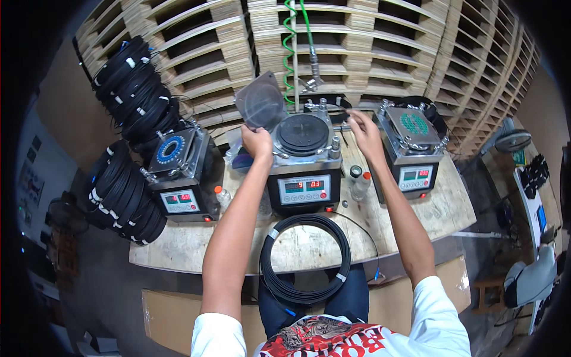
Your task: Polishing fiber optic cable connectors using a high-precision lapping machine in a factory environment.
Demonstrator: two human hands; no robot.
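Observation:
My left hand (pixel 257 143) is closed at the lower edge of a thin, greyish see-through sheet (pixel 260 100) with a round patch on it, tilted up at the left of the middle machine. That polishing machine (pixel 304 189) carries a black round plate (pixel 302 134) with nothing fixed over it. At the machine's right rear, my right hand (pixel 364 132) is raised with fingers curled in near a metal clamp post (pixel 323 106); whether it holds something small is unclear. A black cable coil (pixel 267 256) with blue-tipped ends rests across the table's front edge and my lap.
Similar machines stand left (pixel 181 202) and right (pixel 417 175). Bottles with red caps (pixel 360 188) (pixel 222 195) flank the middle one. Black cable coils (pixel 134 89) pile up at left. A green air hose (pixel 309 35) hangs before stacked wooden pallets (pixel 351 41). Another person (pixel 532 276) sits far right.

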